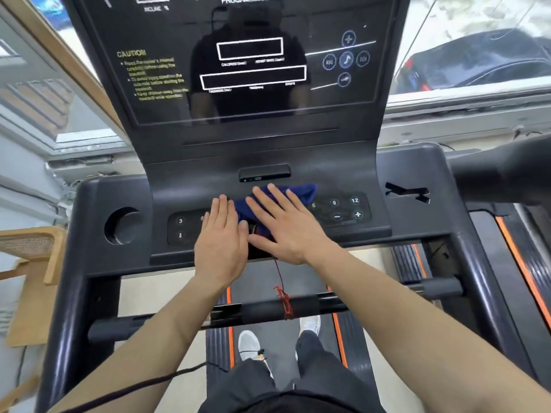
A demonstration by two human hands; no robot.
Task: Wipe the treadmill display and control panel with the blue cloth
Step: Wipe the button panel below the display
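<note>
Fingers of both hands lie flat (spread) on blue cloth over control panel.

Both hands lie flat on the dark grey plastic control panel. The right hand presses the crumpled blue cloth; the left hand lies beside it.

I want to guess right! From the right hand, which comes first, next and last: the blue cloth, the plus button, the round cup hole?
1. Blue cloth: right under the right hand.
2. Plus button: just to its right on the control panel.
3. Round cup hole: far left, past the left hand.
</note>
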